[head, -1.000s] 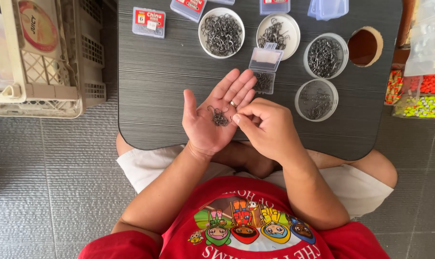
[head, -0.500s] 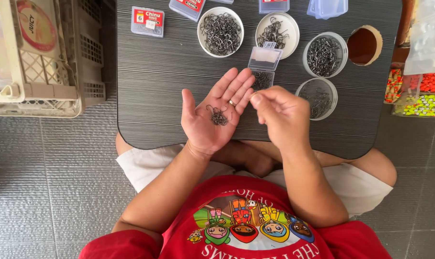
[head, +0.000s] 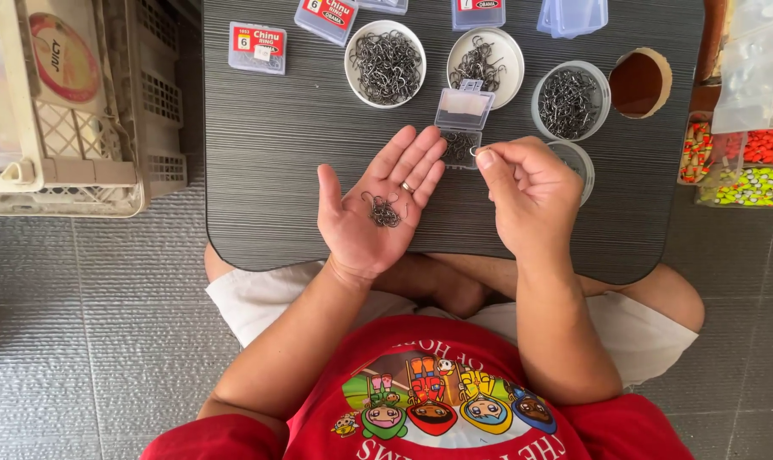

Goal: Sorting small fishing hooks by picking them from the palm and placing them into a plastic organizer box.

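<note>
My left hand [head: 373,209] lies palm up over the dark table [head: 293,162], fingers spread, with a small pile of dark fish hooks [head: 383,209] resting in the palm. A ring sits on one finger. My right hand [head: 529,194] hovers to its right, thumb and forefinger pinched on a single hook [head: 474,151]. That pinch is right above a small open clear plastic box [head: 462,121] that holds a few hooks.
Three round white bowls of hooks [head: 385,63] [head: 485,56] [head: 571,100] stand at the table's far side, a fourth [head: 576,158] partly behind my right hand. Small hook boxes [head: 257,48], a brown cup [head: 640,83], trays of coloured beads [head: 748,167] and a white crate [head: 71,111] surround them.
My right hand has lifted off the left palm and moved right and away, carrying one hook towards the small clear box. The left hand has stayed put.
</note>
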